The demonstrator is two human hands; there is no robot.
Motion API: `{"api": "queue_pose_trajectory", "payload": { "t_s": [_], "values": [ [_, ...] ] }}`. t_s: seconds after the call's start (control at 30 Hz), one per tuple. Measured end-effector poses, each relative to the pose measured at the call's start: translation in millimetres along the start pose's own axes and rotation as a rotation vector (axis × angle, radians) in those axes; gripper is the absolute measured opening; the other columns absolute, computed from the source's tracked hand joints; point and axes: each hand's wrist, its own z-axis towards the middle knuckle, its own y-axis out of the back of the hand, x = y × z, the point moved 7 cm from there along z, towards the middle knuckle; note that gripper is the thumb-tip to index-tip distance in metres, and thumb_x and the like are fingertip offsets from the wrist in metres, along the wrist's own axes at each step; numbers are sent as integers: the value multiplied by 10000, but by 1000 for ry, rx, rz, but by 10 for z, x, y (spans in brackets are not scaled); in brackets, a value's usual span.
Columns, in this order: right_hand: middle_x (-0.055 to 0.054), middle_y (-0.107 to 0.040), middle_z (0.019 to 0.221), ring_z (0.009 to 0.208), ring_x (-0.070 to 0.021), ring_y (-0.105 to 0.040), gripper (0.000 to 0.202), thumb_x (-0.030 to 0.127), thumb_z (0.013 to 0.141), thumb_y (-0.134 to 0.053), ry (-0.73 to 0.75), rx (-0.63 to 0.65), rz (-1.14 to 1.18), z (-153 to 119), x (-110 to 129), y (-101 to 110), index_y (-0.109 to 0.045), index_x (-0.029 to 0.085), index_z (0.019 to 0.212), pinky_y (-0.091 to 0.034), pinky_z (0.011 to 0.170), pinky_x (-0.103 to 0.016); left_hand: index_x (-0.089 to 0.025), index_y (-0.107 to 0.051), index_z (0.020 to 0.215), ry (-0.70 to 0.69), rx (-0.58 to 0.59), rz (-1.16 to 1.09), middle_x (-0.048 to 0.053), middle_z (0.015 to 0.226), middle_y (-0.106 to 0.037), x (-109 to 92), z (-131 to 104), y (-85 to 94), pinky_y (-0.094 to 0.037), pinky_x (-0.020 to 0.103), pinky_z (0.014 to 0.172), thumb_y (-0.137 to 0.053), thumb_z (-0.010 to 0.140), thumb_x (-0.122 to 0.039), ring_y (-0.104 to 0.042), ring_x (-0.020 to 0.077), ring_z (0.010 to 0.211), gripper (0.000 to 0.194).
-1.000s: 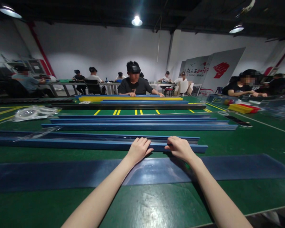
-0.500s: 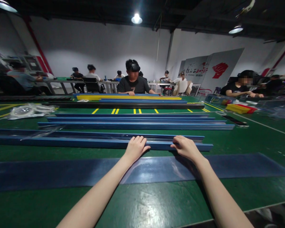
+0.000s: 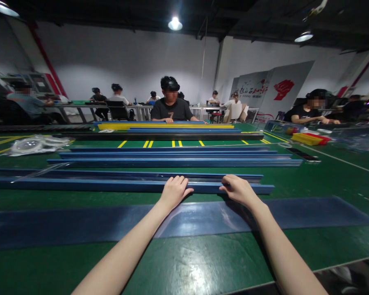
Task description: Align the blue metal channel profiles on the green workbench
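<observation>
A long blue plastic channel (image 3: 110, 185) lies crosswise on the green table, with a strip of clear film (image 3: 38, 173) over its left part. My left hand (image 3: 176, 192) grips its near wall, fingers over the top and thumb along the front. Farther right, my right hand (image 3: 240, 191) is closed around the same channel near its right end; its fingertips are partly hidden inside. Under my forearms a flat, bluish translucent strip (image 3: 199, 219) lies on the table.
More blue channels (image 3: 172, 162), a black rail (image 3: 160, 136) and a yellow rail (image 3: 162, 127) lie beyond. At left is a bagged coil (image 3: 33, 144); at right, a phone (image 3: 306, 155) and a yellow tray (image 3: 309, 138). A person (image 3: 172, 106) sits opposite.
The view has shifted slightly. The clear film at the channel's left has slid a little farther left. Both hands keep their places on the channel.
</observation>
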Motion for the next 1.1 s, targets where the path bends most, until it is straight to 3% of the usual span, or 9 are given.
{"api": "queue_pose_trajectory", "payload": {
  "t_s": [0.37,0.57,1.1],
  "values": [
    [-62,-590,855,809,-180,-527,263,432,814,-465,93,-33,-34,29,220,-18,-544,181,831,-364,674,-260,-169,-529,800,-3,0,-8,36,760,-577,2,-4,-5,-311,300,622,-503,807,-447,-509,187,740,280],
    [-48,-563,828,802,-175,-493,159,341,833,-485,194,-116,-44,91,421,-113,-513,185,822,-352,685,-256,-168,-531,803,8,16,-4,38,768,-576,1,-4,-17,-314,302,632,-510,798,-456,-508,189,750,289],
    [-37,-566,779,744,-153,-505,141,283,835,-456,180,-65,-46,104,382,-42,-531,188,762,-297,595,-240,-162,-535,944,0,5,-44,56,853,-595,1,6,35,-324,333,721,-512,797,-459,-518,207,829,333]
  ]
}}
